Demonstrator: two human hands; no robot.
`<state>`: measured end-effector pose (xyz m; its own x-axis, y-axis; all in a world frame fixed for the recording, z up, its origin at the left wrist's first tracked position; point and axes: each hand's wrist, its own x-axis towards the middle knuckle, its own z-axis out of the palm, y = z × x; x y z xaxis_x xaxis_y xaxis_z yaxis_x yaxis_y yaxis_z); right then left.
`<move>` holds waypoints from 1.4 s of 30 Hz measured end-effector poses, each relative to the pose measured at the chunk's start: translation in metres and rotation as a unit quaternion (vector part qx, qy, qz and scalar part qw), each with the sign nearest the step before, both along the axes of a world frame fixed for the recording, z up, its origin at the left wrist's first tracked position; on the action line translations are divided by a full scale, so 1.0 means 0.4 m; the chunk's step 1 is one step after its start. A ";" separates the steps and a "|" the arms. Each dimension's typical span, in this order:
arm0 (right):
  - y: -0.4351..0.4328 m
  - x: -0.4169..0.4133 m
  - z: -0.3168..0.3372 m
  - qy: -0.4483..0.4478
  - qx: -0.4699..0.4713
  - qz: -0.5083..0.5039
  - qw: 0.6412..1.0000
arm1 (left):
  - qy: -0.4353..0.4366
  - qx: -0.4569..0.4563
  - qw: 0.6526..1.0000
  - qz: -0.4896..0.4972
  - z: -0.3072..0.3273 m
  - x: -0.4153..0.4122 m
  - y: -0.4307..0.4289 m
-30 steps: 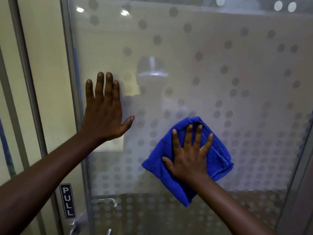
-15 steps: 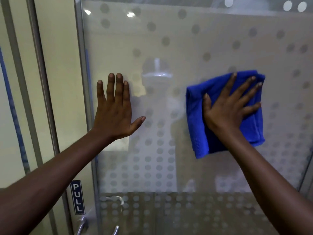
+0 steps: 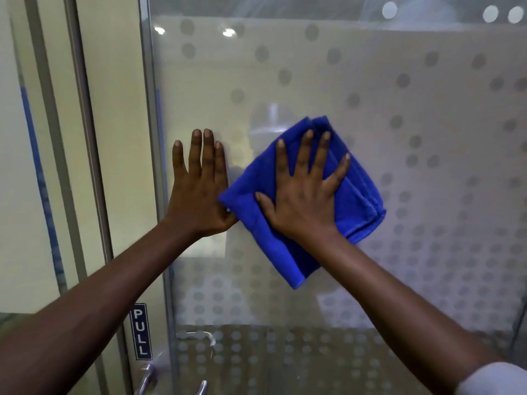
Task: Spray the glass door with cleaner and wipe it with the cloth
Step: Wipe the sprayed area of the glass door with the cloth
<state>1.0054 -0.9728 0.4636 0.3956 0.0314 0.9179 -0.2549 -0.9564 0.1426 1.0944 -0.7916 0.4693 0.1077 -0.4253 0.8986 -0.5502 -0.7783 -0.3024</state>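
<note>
Glass door (image 3: 399,138): upright pane, frosted with grey dots, sparse near the top and denser lower down; metal frame edge (image 3: 154,166) along its left side.

Cloth (image 3: 353,201): blue, folded, flat against the glass at mid-height, one corner hanging down; its left edge touches the left hand's thumb.

Right hand (image 3: 302,201): palm on the cloth, fingers spread; grip wide and flat, pressing the cloth to the door rather than closing round it.

Left hand (image 3: 199,189): flat on bare glass just left of the cloth, fingers together and pointing up; grip wide, holding nothing.

"PULL" label (image 3: 141,332): vertical, lower left on the frame.

Door handle (image 3: 148,377): metal, below the label.
</note>
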 end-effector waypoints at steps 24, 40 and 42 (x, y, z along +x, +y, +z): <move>-0.082 -0.040 0.135 -0.087 0.229 -0.068 0.967 | 0.039 0.007 0.999 0.003 0.007 -0.008 0.000; -0.148 -0.041 -0.454 -0.009 0.078 0.000 0.997 | 0.034 -0.016 0.997 -0.063 0.013 0.004 0.010; -0.223 -0.084 -0.505 -0.002 0.126 -0.020 0.992 | 0.034 -0.013 0.998 -0.054 0.012 0.004 0.008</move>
